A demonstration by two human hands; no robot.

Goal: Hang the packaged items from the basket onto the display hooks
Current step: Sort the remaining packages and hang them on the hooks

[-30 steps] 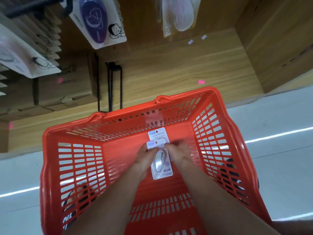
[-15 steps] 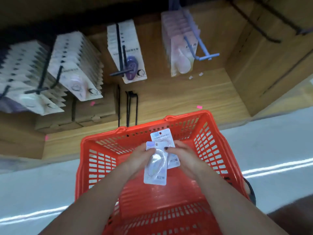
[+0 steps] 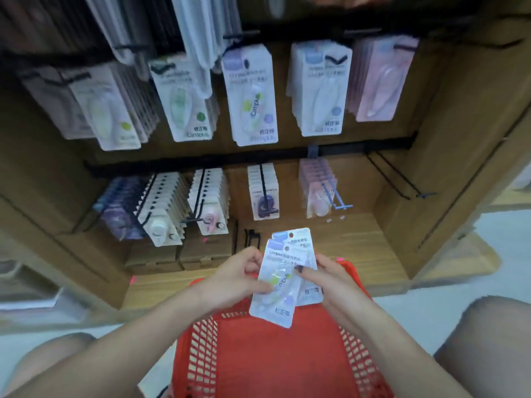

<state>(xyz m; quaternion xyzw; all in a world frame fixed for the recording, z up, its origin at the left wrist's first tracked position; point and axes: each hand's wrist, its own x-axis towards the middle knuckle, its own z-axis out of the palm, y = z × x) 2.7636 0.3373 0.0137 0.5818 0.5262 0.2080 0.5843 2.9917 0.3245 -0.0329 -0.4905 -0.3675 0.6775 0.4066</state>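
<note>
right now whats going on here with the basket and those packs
A person is restocking a hook display. Both hands hold two flat packaged items above a red basket: the left hand grips the front pack, the right hand holds the pack behind it. Neither pack is on a hook yet. Ahead, two rows of hooks carry similar packs; a blue hook on the lower row looks only partly filled.

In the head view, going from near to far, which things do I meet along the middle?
Red basket → two packages held by both hands → wooden shelf → lower row of hanging packs → upper row.
</note>
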